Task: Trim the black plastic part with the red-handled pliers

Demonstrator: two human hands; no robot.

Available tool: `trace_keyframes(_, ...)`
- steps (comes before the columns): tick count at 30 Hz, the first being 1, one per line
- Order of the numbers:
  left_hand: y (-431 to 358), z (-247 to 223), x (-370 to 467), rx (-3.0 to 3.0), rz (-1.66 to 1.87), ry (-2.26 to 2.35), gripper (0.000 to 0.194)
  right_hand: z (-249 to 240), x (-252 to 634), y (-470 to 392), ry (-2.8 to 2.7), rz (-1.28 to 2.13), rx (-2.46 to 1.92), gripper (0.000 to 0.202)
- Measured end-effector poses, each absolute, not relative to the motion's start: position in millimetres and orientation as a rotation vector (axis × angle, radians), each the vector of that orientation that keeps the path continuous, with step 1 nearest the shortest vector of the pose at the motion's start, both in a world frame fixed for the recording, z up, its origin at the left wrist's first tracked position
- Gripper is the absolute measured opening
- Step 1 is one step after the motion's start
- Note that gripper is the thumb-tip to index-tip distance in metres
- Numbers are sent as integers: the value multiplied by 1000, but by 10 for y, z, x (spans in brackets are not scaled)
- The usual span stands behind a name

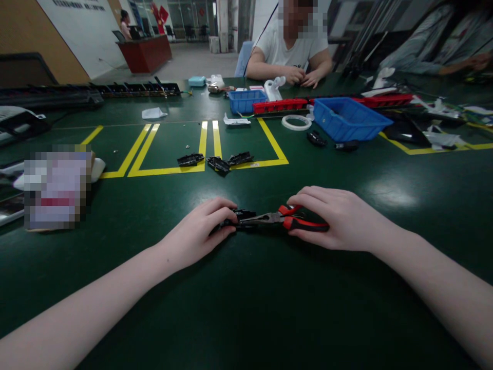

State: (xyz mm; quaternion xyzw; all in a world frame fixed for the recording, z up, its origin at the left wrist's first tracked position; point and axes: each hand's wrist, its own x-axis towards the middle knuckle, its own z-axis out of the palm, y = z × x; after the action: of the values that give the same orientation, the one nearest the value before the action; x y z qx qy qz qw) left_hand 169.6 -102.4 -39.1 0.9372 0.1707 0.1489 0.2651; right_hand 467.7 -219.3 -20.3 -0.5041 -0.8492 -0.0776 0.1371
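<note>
My left hand [210,226] pinches a small black plastic part [244,213] on the green table. My right hand [327,216] is closed round the red and black handles of long-nose pliers [271,218]. The pliers' jaws point left and lie against the black part, close to my left fingertips; whether they grip it I cannot tell. Beyond my hands, three similar black parts lie by the yellow tape: one on the left [191,160], one in the middle [219,165] and one to its right [241,158].
Blue bins [350,121] [246,101], a tape roll [296,122] and red strips [281,106] stand farther back on the table [246,308]. A cardboard box [57,190] lies at the left. Across the table sits a person [290,51] with both hands on the edge.
</note>
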Motion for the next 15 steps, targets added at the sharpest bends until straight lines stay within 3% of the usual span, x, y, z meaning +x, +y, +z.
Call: trace_keyframes(15, -994, -389, 1696, 2390, 437, 466, 10, -180, 4581, -2199, -2485, -283, -1444, 39)
